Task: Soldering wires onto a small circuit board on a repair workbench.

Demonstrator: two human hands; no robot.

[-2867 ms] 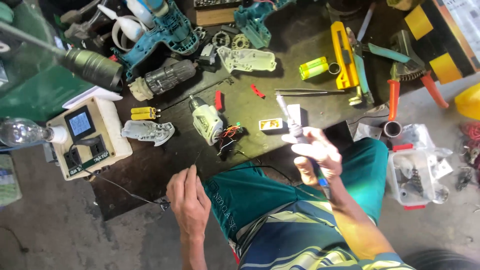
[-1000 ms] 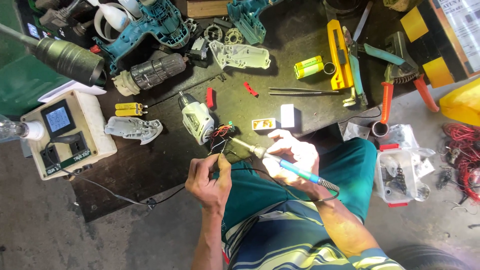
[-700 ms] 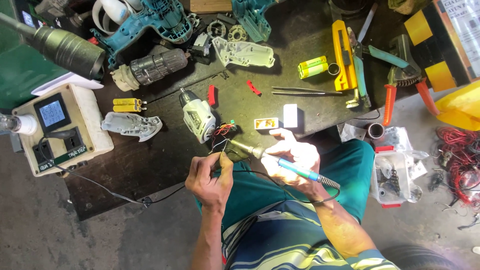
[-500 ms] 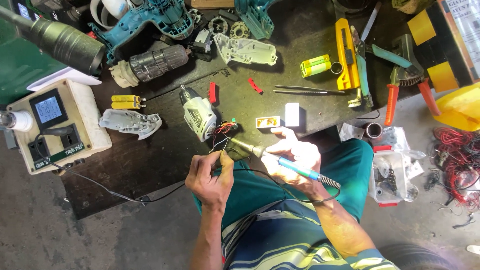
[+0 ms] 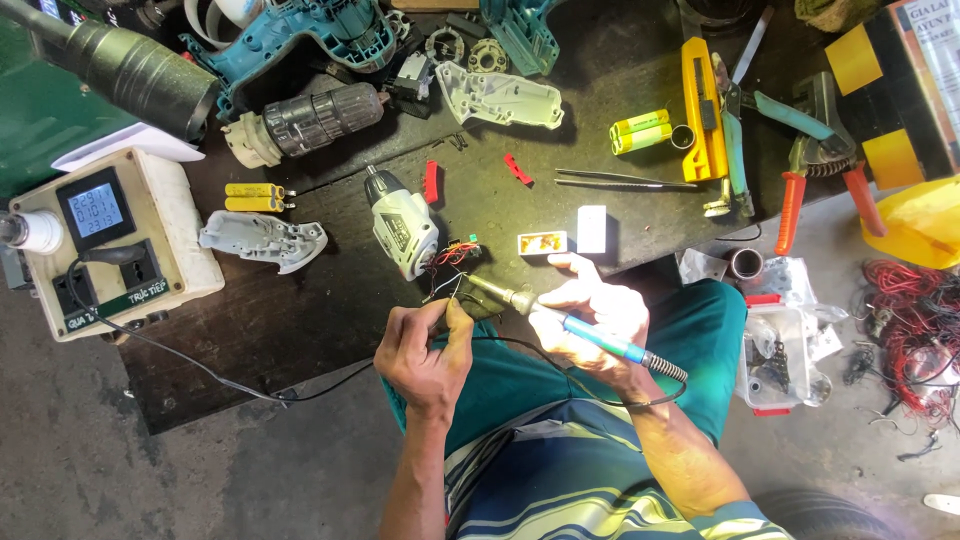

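Moved: both hands stay put since a moment ago — barely shifted.
Right hand [image 5: 598,312]: clamped on soldering iron [image 5: 572,324].
Left hand [image 5: 425,347]: pinching wires [image 5: 447,290] beside white drill body [image 5: 402,230].

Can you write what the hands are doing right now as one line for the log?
left hand: pinches small part with wires | right hand: holds blue-handled soldering iron, tip at part | nearby: white drill motor

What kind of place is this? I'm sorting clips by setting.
Probably a small power-tool repair workshop: the right hand holds a soldering iron to wires, opened drill parts lie on the dark work board, and pliers sit nearby.
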